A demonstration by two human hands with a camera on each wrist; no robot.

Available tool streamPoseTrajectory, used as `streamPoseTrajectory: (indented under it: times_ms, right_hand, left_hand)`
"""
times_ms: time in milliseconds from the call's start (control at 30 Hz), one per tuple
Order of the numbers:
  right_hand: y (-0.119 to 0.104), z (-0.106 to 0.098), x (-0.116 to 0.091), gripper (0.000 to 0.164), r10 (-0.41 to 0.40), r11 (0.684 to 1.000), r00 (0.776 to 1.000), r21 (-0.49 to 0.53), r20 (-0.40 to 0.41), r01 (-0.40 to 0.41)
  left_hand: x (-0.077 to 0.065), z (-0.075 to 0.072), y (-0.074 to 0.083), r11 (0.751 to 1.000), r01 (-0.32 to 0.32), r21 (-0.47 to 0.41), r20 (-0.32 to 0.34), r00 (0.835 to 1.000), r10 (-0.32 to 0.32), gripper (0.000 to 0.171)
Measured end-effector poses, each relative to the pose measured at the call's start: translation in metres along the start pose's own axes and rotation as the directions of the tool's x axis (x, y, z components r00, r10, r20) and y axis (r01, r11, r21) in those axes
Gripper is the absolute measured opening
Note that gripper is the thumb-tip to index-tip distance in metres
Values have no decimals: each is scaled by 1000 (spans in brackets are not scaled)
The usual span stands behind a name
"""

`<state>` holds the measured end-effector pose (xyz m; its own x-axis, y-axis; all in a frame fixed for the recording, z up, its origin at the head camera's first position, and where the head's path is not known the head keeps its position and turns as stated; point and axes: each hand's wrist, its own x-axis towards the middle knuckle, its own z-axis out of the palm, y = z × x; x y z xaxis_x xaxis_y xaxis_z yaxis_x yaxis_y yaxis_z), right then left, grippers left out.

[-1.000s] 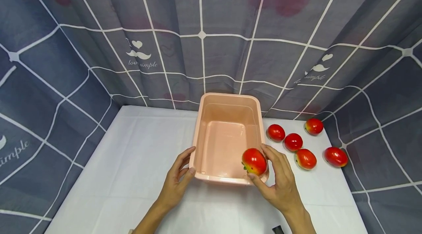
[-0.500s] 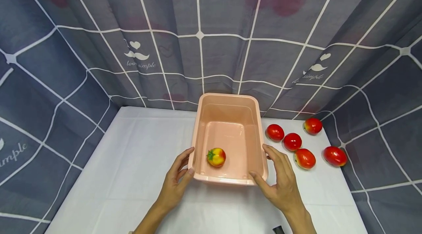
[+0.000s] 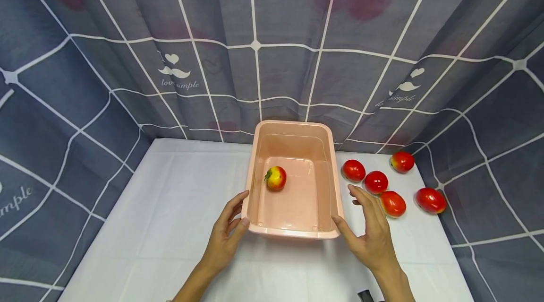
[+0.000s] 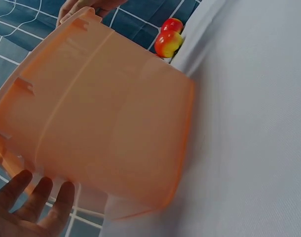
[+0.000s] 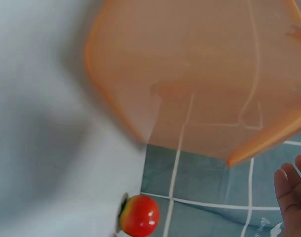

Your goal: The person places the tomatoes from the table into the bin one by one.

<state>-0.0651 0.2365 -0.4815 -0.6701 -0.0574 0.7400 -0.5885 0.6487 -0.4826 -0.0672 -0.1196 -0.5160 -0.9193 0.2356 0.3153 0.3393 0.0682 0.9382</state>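
Note:
A pink plastic bin point(image 3: 303, 207) stands on the white table. Inside it, toward the left wall, lies a red-and-yellow fruit point(image 3: 276, 179) with a green leafy stem end. My left hand point(image 3: 223, 240) grips the bin's front left rim, thumb on the near side. In the left wrist view, spread fingers point(image 4: 42, 200) of that hand show by the bin's wall. My right hand point(image 3: 373, 240) holds nothing; its fingers stand apart from the right rim, with the thumb close to the front right corner. Whether the thumb touches the rim I cannot tell.
Several similar red fruits point(image 3: 376, 182) lie on the table right of the bin, the nearest one point(image 3: 393, 204) just beyond my right hand. A dark grey checked curtain point(image 3: 289, 75) hangs behind and at both sides. A small black object point(image 3: 365, 295) lies by my right wrist.
The fruit seen by my right hand a second ago dropped into the bin, then rolled toward the back. My right hand has drawn off the rim to the right; the left stays put.

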Motion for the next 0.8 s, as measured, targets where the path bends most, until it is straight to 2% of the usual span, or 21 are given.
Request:
streamPoseTrajectory:
  times_ms: [233,467,600,800]
  right_hand:
    - [18,-6,-7,72,110,994,994,10,0,-110]
    - [36,-10,-13,69,111,991,991,82,-68,-105]
    - [42,-14,-14,67,122,990,988,79,-97,-115]
    - [54,-21,-19,72,181,983,979,47,-88,-178]
  left_hand:
    - [-1,0,1,1000,18,4,9,1000,-18,63]
    - [-2,0,1,998,39,54,16,999,-40,62]
    - [-2,0,2,998,44,53,17,999,-45,62]
    - [-1,0,2,999,26,46,9,1000,-26,63]
